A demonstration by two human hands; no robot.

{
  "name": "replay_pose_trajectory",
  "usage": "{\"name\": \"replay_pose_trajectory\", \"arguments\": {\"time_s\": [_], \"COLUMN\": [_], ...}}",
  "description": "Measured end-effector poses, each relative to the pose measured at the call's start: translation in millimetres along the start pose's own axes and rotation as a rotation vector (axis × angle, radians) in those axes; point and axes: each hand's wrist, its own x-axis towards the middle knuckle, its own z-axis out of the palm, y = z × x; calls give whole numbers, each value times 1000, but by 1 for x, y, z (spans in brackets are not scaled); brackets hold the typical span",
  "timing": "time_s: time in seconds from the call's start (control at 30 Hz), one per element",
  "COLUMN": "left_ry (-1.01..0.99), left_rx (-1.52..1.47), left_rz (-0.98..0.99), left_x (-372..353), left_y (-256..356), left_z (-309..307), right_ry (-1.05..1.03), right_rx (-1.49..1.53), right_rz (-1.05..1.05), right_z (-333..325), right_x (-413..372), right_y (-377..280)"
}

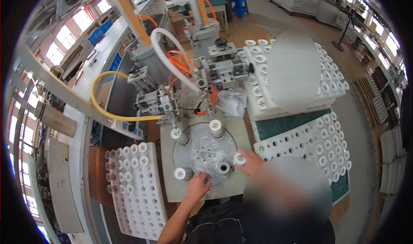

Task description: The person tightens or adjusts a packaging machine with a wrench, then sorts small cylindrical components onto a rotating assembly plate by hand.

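A round metal turntable [202, 151] lies in front of me with posts around its edge. White capped parts sit on the posts at the far left [176, 133], far middle [215, 125] and near left [180, 173]. One post [223, 167] at the near right is bare. My right hand [251, 162] holds a white capped part [239, 158] just right of the bare post. With its fingers curled, my left hand [198, 184] rests on the turntable's near rim, beside the near-left part.
A white foam tray [137, 201] with parts in its upper rows lies left. Another holed tray [297, 142] lies right, and a third [262, 108] beyond it. A machine head [215, 69] with orange and white hoses overhangs the turntable's far side, beside a white cloth [232, 102].
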Motion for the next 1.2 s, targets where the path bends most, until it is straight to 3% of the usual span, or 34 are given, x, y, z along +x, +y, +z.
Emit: {"name": "replay_pose_trajectory", "arguments": {"time_s": [0.07,0.2,0.4,0.47,0.5,0.57,0.6,0.67,0.73,0.77,0.8,0.87,0.93,1.0,1.07,1.2], "left_ry": [41,154,186,154,125,114,122,43,-17,-92,-85,15,105,204,466,651], "left_rx": [-20,-100,-148,-127,-121,-19,-20,174,221,268,268,53,6,-33,46,99], "left_rz": [1,-15,29,39,25,36,24,207,218,247,221,126,10,-118,-253,-524], "left_x": [1,4,24,34,39,50,54,59,58,54,44,13,-16,-52,-80,-111], "left_y": [-1,-6,-4,4,14,30,35,36,30,26,19,20,-5,-40,-84,-171], "left_z": [-6,-25,-30,-20,-15,0,11,28,30,26,21,-19,-43,-66,-85,-133], "right_ry": [-124,-135,-165,-95,-101,167,155,305,241,235,228,126,5,-66,-122,-88], "right_rx": [-112,-207,-206,60,55,430,431,394,387,202,24,-35,-276,-323,-396,-381], "right_rz": [-160,-241,-71,170,176,407,399,390,370,179,-12,-110,-382,-431,-467,-402], "right_z": [31,69,53,43,41,43,45,44,41,43,48,60,75,91,103,102], "right_x": [4,-8,-36,-41,-41,-27,-19,2,15,21,23,25,27,28,29,30], "right_y": [-23,-24,-36,-25,-16,8,15,11,-9,-18,-26,-42,-58,-57,-54,-57]}}
